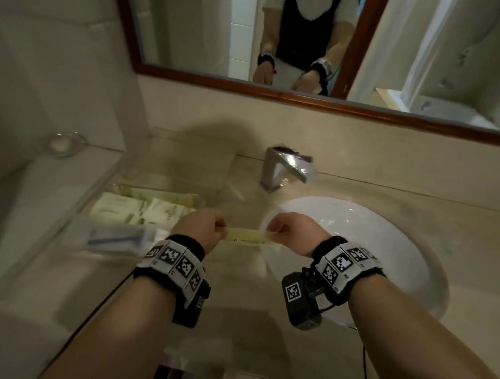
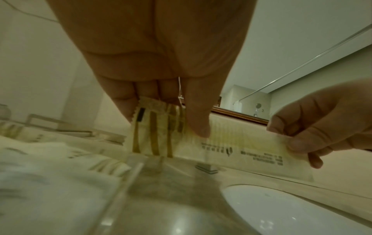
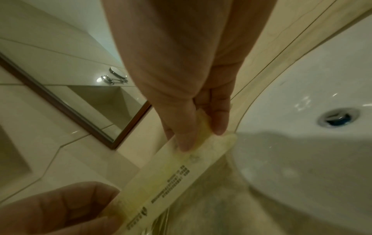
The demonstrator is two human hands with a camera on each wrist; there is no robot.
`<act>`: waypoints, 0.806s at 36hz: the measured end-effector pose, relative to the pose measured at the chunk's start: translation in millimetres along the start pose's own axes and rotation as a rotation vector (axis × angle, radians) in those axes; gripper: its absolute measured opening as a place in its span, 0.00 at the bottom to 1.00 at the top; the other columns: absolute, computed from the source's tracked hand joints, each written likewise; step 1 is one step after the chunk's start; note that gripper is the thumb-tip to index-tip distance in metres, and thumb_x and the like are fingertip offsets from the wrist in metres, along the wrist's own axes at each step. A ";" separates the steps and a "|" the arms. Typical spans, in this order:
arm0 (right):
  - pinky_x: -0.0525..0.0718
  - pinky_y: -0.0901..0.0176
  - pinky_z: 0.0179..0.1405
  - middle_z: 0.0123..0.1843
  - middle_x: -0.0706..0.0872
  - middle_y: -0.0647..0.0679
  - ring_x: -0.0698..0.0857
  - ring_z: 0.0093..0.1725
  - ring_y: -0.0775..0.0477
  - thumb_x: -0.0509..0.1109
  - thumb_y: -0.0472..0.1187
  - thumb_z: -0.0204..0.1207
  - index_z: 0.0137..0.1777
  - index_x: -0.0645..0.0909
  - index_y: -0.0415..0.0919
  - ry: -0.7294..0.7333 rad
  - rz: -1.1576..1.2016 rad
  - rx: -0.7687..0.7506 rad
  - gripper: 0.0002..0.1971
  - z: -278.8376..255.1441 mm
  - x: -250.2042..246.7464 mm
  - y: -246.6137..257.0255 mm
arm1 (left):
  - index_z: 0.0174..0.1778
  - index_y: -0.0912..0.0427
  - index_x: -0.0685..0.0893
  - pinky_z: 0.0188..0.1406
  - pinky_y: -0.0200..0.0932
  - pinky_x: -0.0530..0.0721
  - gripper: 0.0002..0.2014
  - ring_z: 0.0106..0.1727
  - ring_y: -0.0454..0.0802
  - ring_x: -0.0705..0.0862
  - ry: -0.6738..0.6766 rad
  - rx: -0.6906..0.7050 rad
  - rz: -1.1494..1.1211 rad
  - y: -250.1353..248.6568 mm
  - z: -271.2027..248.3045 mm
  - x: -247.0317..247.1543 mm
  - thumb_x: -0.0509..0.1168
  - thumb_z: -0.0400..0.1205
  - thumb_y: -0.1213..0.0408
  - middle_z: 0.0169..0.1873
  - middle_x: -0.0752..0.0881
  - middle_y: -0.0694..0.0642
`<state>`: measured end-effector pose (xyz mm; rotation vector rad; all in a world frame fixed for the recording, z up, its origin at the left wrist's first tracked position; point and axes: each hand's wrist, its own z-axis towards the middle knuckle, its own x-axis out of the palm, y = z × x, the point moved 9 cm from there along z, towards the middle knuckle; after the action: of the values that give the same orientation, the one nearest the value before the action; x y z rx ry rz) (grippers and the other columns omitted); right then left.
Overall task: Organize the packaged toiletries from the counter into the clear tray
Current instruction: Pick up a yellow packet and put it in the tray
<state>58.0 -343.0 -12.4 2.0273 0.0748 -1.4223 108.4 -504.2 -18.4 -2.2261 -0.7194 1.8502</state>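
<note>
Both hands pinch the long packet (image 1: pixel 247 236) by its ends, left hand (image 1: pixel 200 228) nearer the clear tray (image 1: pixel 71 230) (packets already inside), its long axis spanning hand to right hand (image 1: pixel 291 232) above the desk.

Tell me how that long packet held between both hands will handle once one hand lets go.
The long packet looks thin and light, so it would probably droop from the left hand. Its glossy wrapper may slip in a fingertip grip like the right hand's.
</note>
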 end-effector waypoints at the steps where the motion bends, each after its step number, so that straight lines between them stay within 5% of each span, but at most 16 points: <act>1: 0.75 0.66 0.49 0.47 0.84 0.50 0.79 0.47 0.54 0.68 0.39 0.78 0.56 0.84 0.41 -0.001 0.003 -0.014 0.09 6.2 3.9 9.5 | 0.54 0.55 0.85 0.55 0.46 0.81 0.08 0.55 0.54 0.83 -0.005 -0.002 0.003 11.0 0.6 -4.6 0.63 0.82 0.62 0.53 0.86 0.55; 12: 0.76 0.62 0.48 0.50 0.84 0.50 0.79 0.48 0.52 0.66 0.41 0.79 0.56 0.84 0.43 -0.073 -0.017 -0.103 0.09 67.9 33.2 95.7 | 0.57 0.58 0.85 0.60 0.47 0.80 0.12 0.60 0.56 0.83 -0.118 -0.074 0.059 116.4 17.5 -75.3 0.61 0.82 0.70 0.59 0.86 0.57; 17: 0.76 0.61 0.52 0.58 0.86 0.48 0.83 0.58 0.46 0.63 0.41 0.81 0.59 0.83 0.43 -0.099 -0.016 -0.095 0.11 92.3 31.7 123.4 | 0.56 0.56 0.86 0.57 0.46 0.79 0.11 0.58 0.56 0.83 -0.128 -0.047 0.168 137.4 37.1 -106.1 0.62 0.82 0.67 0.57 0.86 0.56; 25: 0.84 0.48 0.60 0.59 0.84 0.47 0.84 0.57 0.44 0.63 0.42 0.81 0.58 0.82 0.46 -0.064 -0.092 -0.069 0.10 138.1 41.1 141.2 | 0.52 0.52 0.85 0.57 0.49 0.84 0.08 0.53 0.53 0.84 -0.092 -0.053 0.254 165.3 70.3 -116.2 0.64 0.80 0.64 0.52 0.87 0.53; 29: 0.83 0.54 0.57 0.58 0.84 0.47 0.83 0.57 0.44 0.63 0.41 0.81 0.59 0.82 0.45 -0.037 -0.133 -0.054 0.10 157.1 51.2 139.2 | 0.51 0.54 0.85 0.55 0.48 0.83 0.06 0.53 0.54 0.84 -0.047 -0.059 0.298 174.9 89.0 -115.6 0.65 0.80 0.66 0.52 0.87 0.54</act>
<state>5.3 -552.4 -21.6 1.9821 0.2336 -1.5223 54.6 -725.3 -9.0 -2.4472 -0.4745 2.0431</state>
